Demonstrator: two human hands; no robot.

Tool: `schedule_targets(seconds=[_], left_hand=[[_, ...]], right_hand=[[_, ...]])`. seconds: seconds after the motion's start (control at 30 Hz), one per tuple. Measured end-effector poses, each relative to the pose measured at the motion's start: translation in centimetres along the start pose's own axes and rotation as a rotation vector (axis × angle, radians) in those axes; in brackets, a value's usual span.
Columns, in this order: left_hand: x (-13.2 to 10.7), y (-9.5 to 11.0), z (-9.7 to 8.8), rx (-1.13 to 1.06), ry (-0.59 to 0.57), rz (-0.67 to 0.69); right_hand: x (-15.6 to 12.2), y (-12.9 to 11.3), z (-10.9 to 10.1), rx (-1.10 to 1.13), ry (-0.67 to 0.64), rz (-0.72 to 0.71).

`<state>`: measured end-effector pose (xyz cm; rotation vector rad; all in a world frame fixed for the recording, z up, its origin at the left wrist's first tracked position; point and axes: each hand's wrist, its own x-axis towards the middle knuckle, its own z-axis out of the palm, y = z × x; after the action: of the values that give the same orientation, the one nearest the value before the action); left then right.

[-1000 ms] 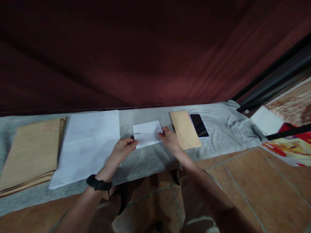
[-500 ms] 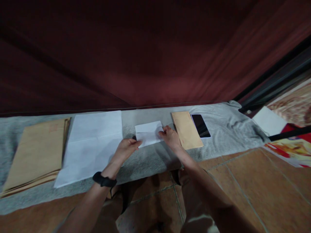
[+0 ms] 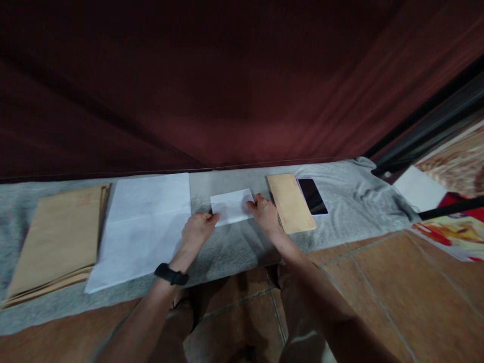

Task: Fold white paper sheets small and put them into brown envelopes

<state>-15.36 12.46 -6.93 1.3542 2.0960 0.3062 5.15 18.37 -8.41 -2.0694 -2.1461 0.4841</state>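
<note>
A small folded sheet of white paper lies on the grey cloth between my two hands. My left hand pinches its near left corner, with the thumb on top and the fingers partly hidden. At the right edge my right hand grips the paper, its thumb resting on the upper side. Just right of that hand lies a tan envelope. A stack of larger white sheets is beside my left hand.
Large brown envelopes are piled at the far left. A phone sits right of the tan envelope. Behind the grey cloth hangs a dark red curtain. A colourful printed sheet is at the far right, above the tiled floor.
The paper's near part has been folded up, so the paper is narrower and its flap line no longer shows. My left hand has shifted slightly up and right.
</note>
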Motion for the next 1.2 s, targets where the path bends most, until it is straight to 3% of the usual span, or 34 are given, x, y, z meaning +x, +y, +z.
schedule_targets(seconds=[0.27,0.4,0.67,1.2], left_hand=[[1.9,-2.6,1.1,-0.301,-0.107,0.029],[2.0,-2.9,1.2,-0.402,-0.122,0.048],[1.7,-2.3,1.2,-0.215,-0.082,0.033],[1.8,-1.5,0.9,-0.069,-0.059,0.005]], right_hand=[[0.2,-0.2,0.4,-0.027,0.064,-0.01],[0.4,-0.3,0.6,-0.058,0.101,-0.014],[1.0,-0.3,0.9,-0.058,0.103,-0.012],[1.1,0.0,0.5,-0.033,0.041,-0.002]])
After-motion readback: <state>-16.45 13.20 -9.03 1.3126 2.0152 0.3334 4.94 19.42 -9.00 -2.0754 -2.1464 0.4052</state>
